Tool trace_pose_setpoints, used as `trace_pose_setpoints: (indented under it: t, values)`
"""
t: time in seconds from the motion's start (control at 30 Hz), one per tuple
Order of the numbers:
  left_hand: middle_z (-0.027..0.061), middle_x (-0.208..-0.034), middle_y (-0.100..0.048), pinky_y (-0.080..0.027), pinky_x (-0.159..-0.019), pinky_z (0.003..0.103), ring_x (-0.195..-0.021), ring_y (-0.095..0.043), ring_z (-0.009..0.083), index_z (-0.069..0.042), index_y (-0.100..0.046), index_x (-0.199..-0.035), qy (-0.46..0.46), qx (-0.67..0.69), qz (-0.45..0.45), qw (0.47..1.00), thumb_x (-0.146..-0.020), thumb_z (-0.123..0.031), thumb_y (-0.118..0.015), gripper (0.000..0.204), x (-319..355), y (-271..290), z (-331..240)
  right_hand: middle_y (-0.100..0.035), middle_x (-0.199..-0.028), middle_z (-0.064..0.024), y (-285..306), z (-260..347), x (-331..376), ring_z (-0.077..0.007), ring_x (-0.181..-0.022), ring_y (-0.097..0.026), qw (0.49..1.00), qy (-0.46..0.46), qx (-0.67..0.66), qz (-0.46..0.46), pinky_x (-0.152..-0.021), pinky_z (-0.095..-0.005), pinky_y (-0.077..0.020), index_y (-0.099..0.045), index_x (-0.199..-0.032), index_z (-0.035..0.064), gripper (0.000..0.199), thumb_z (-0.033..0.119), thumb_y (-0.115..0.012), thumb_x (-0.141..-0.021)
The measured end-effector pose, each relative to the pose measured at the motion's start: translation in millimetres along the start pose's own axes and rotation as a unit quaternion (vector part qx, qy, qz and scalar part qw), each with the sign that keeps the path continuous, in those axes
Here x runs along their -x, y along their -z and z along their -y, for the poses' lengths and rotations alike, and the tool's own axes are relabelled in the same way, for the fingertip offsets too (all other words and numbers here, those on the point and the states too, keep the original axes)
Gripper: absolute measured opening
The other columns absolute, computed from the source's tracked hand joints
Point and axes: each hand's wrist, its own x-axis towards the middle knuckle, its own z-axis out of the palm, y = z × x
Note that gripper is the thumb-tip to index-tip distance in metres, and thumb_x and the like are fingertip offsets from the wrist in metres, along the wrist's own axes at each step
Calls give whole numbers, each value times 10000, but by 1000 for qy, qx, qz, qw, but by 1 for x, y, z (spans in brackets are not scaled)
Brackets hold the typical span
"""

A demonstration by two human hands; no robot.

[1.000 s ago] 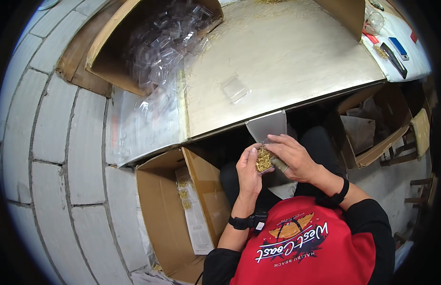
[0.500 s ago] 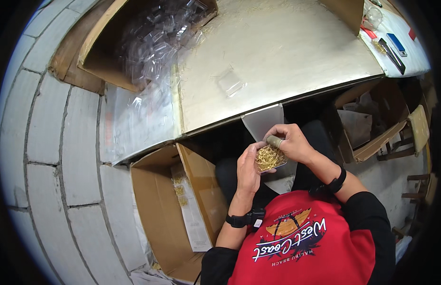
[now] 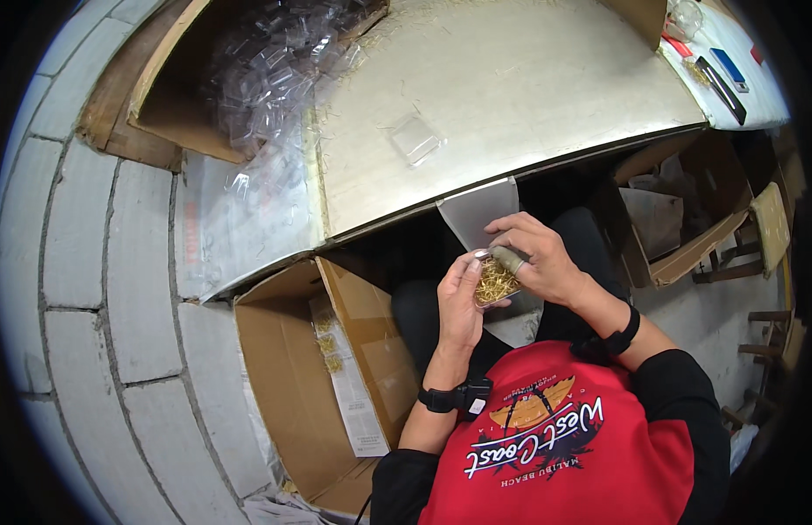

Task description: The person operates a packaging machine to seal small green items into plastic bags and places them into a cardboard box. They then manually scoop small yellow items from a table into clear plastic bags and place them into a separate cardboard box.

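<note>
A small clear plastic box [image 3: 496, 286] full of tiny gold-coloured metal pieces lies tilted between my hands above my lap. My left hand [image 3: 459, 308] is closed round its left side, with the thumb at the upper rim. My right hand [image 3: 546, 262] grips the upper right edge. A tan cover wraps one of its digits, which lies over the box's corner, and the other fingers arch above. What the right fingertips touch is partly hidden.
A worktable [image 3: 511, 96] lies ahead with a clear plastic case [image 3: 416, 140]. A tipped cardboard box [image 3: 174, 74] spills clear plastic cases. An open cardboard box [image 3: 279, 385] stands left of my legs; another box [image 3: 686, 214] and a stool [image 3: 771, 229] are at the right.
My right hand's fingers have lifted and spread a little above the plastic box. The box stays between both hands. The whole view has shifted slightly.
</note>
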Motion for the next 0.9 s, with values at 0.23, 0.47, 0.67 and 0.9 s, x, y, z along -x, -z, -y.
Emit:
trace_pose_setpoints:
  t: [0.23,0.47,0.67,0.9]
  values:
    - [120,-977,-616,-586,-549,294,-782,-657,174,2,-506,-1120,-18,15,-26,999,-959,-250,-433,308,-3,5,-6,-570,-1158,-146,7,1,12,-309,-1077,-544,996,69,50,9,-877,-363,-449,-587,-1064,33,275,125,-628,-808]
    - [163,-1001,-613,-597,-559,332,-833,-658,229,23,-488,-1110,-31,30,-29,999,-974,-310,-359,382,1,6,-10,-571,-1112,-91,18,-6,17,-141,-945,-562,949,-169,-264,11,-808,-267,-458,-512,-1196,-10,376,73,-605,-841]
    - [140,-1014,-610,-590,-591,327,-849,-650,201,9,-479,-1143,-27,13,-26,999,-979,-305,-349,378,-1,-2,-7,-541,-778,-9,5,2,22,-66,-625,-490,941,-245,-231,24,-564,-227,-426,-523,-1148,-28,321,45,-592,-843]
    - [132,-997,-620,-583,-549,317,-809,-660,201,12,-481,-1135,-16,-18,-5,1000,-975,-301,-360,372,-20,-10,-39,-522,-715,-34,11,8,7,-86,-598,-492,963,-195,-180,-52,-534,-247,-417,-497,-1173,-15,322,74,-554,-868]
